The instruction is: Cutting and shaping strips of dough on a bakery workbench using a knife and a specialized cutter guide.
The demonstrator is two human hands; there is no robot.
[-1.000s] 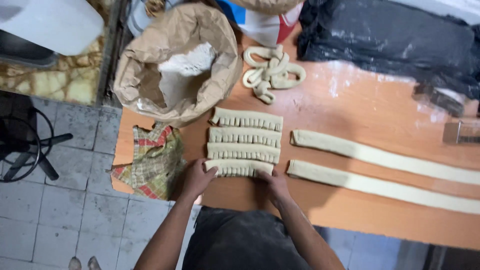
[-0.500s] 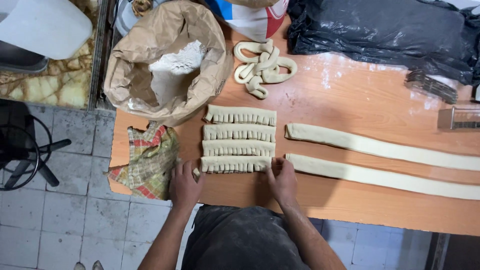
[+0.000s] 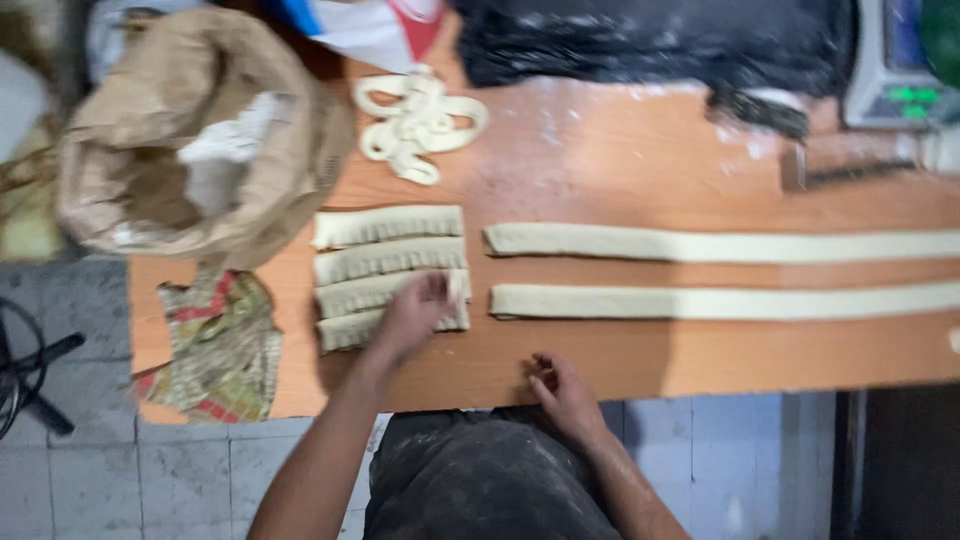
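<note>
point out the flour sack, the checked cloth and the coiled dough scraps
flour sack (image 3: 130, 170), head view, on its brown paper front wall
checked cloth (image 3: 220, 345), head view, on the middle of the fabric
coiled dough scraps (image 3: 420, 125), head view, on the middle loops

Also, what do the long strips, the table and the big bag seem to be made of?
Long strips: probably raw dough, pale, matte, soft-edged. Table: seems wood or laminate, smooth orange-brown, dusted white. Big bag: looks like brown paper, creased, white powder inside.
</note>
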